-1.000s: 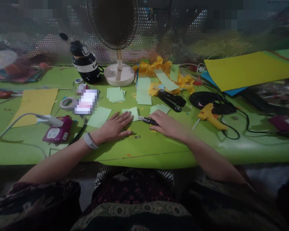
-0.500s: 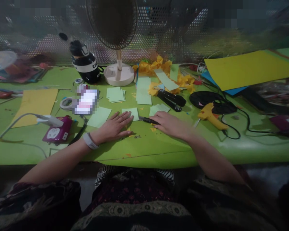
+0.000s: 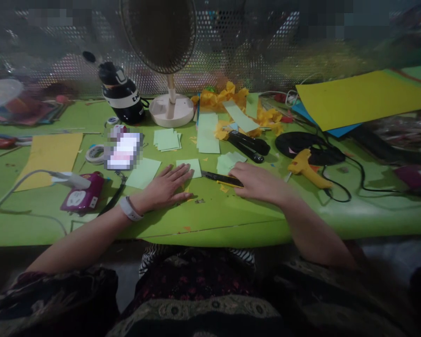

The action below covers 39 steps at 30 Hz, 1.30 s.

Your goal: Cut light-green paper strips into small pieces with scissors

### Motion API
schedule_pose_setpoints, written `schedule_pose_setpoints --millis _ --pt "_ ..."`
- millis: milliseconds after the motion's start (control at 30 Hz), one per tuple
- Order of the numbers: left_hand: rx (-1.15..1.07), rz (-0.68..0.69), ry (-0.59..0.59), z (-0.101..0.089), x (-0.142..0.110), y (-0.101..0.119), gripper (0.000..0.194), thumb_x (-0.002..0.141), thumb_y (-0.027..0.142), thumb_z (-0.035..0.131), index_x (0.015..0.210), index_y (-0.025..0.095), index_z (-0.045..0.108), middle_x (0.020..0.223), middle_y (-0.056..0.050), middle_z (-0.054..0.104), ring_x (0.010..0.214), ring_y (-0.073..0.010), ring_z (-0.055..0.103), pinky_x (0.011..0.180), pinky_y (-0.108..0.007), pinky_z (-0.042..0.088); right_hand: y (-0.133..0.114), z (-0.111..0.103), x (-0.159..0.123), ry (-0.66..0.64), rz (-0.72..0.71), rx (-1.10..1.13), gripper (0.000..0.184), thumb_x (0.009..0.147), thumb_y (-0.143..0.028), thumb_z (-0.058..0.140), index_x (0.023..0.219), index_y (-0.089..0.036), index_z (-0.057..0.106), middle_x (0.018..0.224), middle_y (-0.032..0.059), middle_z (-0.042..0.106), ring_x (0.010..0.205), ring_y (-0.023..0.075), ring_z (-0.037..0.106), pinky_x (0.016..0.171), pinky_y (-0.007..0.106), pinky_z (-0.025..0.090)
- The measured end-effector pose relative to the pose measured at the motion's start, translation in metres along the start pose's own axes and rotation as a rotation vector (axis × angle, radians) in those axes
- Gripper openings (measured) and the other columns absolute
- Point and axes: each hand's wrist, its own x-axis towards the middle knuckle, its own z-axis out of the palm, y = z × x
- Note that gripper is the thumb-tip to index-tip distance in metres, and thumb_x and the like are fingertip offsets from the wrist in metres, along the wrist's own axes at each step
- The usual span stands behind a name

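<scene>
My left hand lies flat on the green table, fingers spread, its fingertips touching a small pale green paper square. A white band sits on that wrist. My right hand rests palm down to the right, fingers stretched over the handle end of a black and yellow craft knife that lies on the table. Whether the fingers grip the knife is unclear.
More pale green squares and strips lie behind the hands, with a black stapler, a yellow glue gun and its cable, yellow crumpled paper, a fan base, a black bottle, tape and a magenta device.
My right hand has slid to the right along the table, uncovering more of the craft knife. My left hand has stayed flat in place.
</scene>
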Motion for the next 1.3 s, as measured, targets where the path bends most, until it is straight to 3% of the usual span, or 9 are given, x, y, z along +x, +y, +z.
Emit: schedule_pose_setpoints --millis 267,433,633,1000,1300 --pt "-0.005 -0.009 -0.026 0.000 0.000 0.000 0.082 0.100 0.071 0.023 0.164 0.020 0.018 0.172 -0.012 0.018 0.160 -0.0264 0.015 0.130 -0.049 0.011 -0.011 0.000 0.009 0.019 0.126 0.015 0.030 0.083 -0.021 0.053 0.111 -0.013 0.056 0.106 0.0157 0.066 0.088 0.0264 0.059 0.067 0.036 0.038" --pt "-0.021 -0.002 0.004 0.001 0.000 -0.001 0.081 0.100 0.071 0.027 0.164 0.024 0.015 0.172 -0.011 0.019 0.159 -0.0268 0.017 0.129 -0.050 0.012 -0.007 0.008 0.014 0.053 0.040 0.039 0.042 0.084 -0.020 0.052 0.126 -0.014 0.057 0.114 0.0168 0.066 0.096 0.0289 0.060 0.072 0.037 0.041" --pt "-0.038 -0.008 -0.005 -0.003 0.001 0.001 0.084 0.099 0.072 0.026 0.164 0.021 0.015 0.170 -0.013 0.023 0.158 -0.0276 0.022 0.128 -0.050 0.015 -0.006 0.011 0.016 0.102 -0.008 0.029 0.055 0.089 -0.020 0.047 0.142 -0.021 0.058 0.112 0.0138 0.064 0.086 0.0241 0.058 0.069 0.035 0.040" --pt "-0.039 -0.029 -0.029 -0.007 0.002 0.003 0.086 0.099 0.073 0.026 0.164 0.016 0.020 0.170 -0.015 0.024 0.158 -0.0285 0.023 0.129 -0.050 0.016 0.005 0.007 0.014 0.075 -0.044 0.163 0.056 0.089 -0.018 0.049 0.143 -0.025 0.061 0.108 0.0105 0.062 0.093 0.0237 0.059 0.077 0.034 0.043" --pt "-0.125 -0.049 -0.017 -0.011 0.002 0.000 0.087 0.101 0.067 0.028 0.166 0.016 0.000 0.170 -0.016 0.018 0.154 -0.0317 0.033 0.128 -0.051 0.021 -0.003 0.016 0.018 0.070 -0.102 0.239 0.054 0.091 -0.023 0.051 0.145 -0.024 0.057 0.114 0.0120 0.061 0.094 0.0243 0.060 0.081 0.036 0.047"
